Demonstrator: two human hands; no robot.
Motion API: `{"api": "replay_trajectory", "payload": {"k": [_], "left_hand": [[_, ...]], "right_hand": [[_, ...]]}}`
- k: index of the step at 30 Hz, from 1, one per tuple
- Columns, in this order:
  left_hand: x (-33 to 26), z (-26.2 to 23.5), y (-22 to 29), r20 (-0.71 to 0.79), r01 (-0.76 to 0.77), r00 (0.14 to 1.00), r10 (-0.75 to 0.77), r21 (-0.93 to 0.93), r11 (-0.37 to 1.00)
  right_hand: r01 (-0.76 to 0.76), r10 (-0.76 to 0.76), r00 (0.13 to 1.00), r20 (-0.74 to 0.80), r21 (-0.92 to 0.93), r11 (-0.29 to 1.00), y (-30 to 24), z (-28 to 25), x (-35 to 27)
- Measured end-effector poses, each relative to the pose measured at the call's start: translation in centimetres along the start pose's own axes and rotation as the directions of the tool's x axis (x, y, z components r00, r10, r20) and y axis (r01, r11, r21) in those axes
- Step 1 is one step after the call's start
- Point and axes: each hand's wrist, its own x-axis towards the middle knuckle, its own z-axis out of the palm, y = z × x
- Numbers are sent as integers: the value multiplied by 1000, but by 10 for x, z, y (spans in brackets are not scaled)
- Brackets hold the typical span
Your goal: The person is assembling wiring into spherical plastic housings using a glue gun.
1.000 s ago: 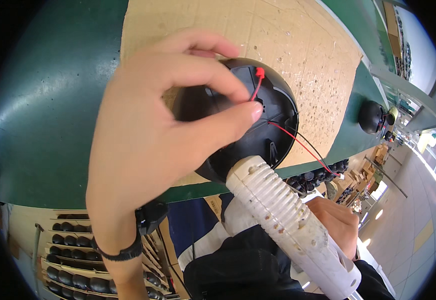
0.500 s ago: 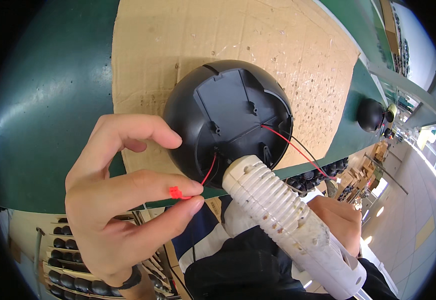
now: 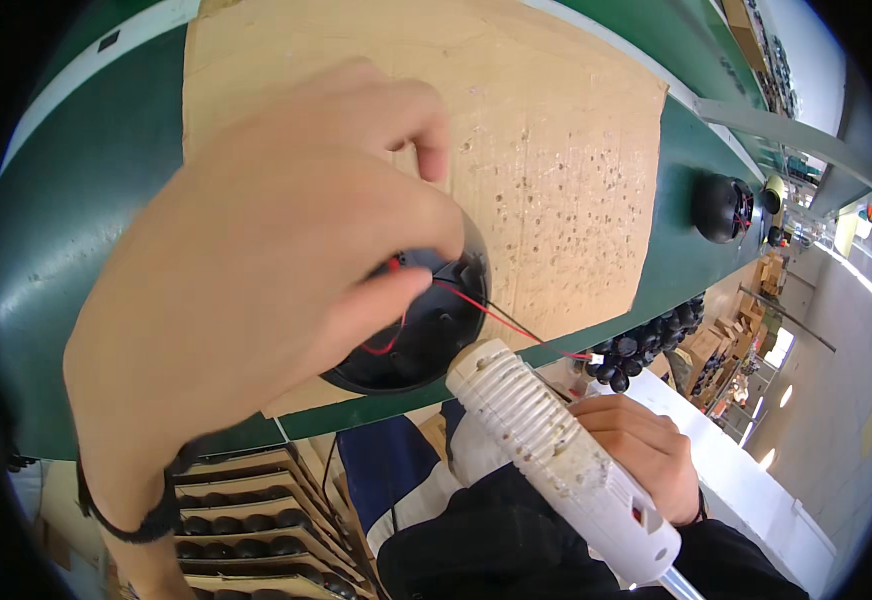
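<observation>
A black round plastic shell (image 3: 430,345) rests on the cardboard with its hollow side up, smaller to view now that my hand covers much of it. Over its left part, my left hand (image 3: 266,230) reaches in, somewhat blurred, thumb and forefinger curled about a small red connector (image 3: 393,263) on a red wire; their exact contact is hard to see. Below, my right hand (image 3: 641,440) is wrapped round the handle side of a white ribbed hot glue gun (image 3: 546,430). Its nozzle end points at the shell's near rim. A red and black wire pair (image 3: 501,318) trails right to a white plug (image 3: 594,358).
Brown cardboard (image 3: 556,200) covers part of the green table (image 3: 76,250). Another black round shell (image 3: 723,209) stands at the right. Black round parts (image 3: 646,340) are heaped past the near edge, and racks of black parts (image 3: 246,522) stand at lower left.
My left hand has moved up and forward over the shell, bringing the red connector inside it. The shell appears lower and further left in view. The glue gun stays in my right hand.
</observation>
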Motion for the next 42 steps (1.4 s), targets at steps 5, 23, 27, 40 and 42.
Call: {"api": "replay_trajectory", "payload": {"k": [5, 23, 27, 40, 42], "left_hand": [[17, 21, -2, 134, -180, 972, 191, -94, 979], [14, 22, 5, -106, 62, 989, -100, -316, 947], [9, 26, -10, -122, -14, 992, -31, -355, 935], [-17, 4, -8, -110, -74, 993, 48, -241, 968], [-23, 7, -13, -99, -78, 993, 57, -217, 973]], "right_hand": [[21, -21, 999, -32, -30, 999, 5, 0, -1], [23, -23, 999, -26, -24, 999, 3, 4, 18], [-26, 23, 997, -75, -35, 999, 0, 11, 19], [-50, 47, 997, -64, -43, 998, -8, 0, 19], [-60, 57, 996, -70, -37, 997, -7, 1, 21]]}}
